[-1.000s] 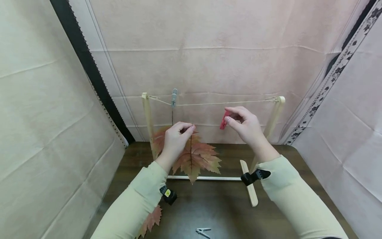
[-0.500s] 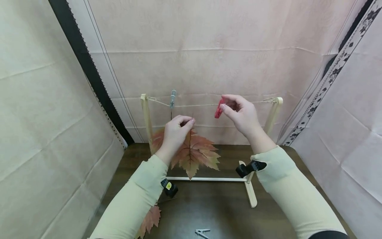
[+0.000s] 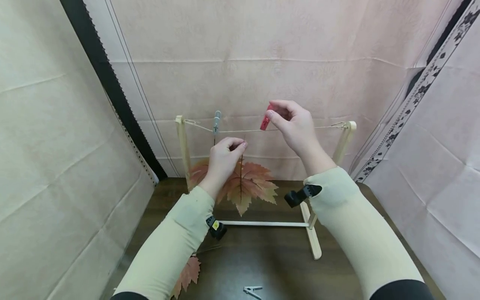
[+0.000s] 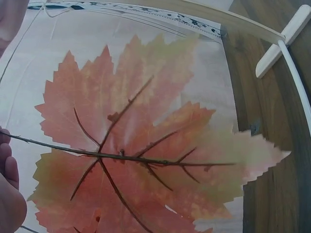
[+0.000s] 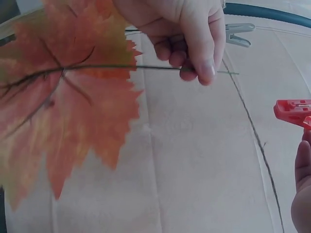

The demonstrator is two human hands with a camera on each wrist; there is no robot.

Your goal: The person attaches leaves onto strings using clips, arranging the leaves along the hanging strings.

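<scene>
My left hand [image 3: 226,160] pinches the thin stem of an orange-red maple leaf [image 3: 245,183] between thumb and fingertips, and the leaf hangs below. In the right wrist view the stem's tip pokes out past the thumb, close to the string [image 5: 255,131]. My right hand [image 3: 294,123] holds a red clothespin [image 3: 266,118] by its upper end, its lower end right at the string in the head view. Further left, a light blue clothespin [image 3: 217,121] sits on the string above a second leaf [image 3: 198,171], partly hidden behind my left hand.
The string runs between two wooden posts [image 3: 343,143], joined low down by a white rod [image 3: 262,223]. Near the table's front lie a grey clothespin [image 3: 253,291] and another leaf [image 3: 187,275], partly covered by my left sleeve. Cloth walls surround the table.
My right hand has moved up and left, bringing the red clothespin from below the string to its height. My left hand has risen a little with the leaf.
</scene>
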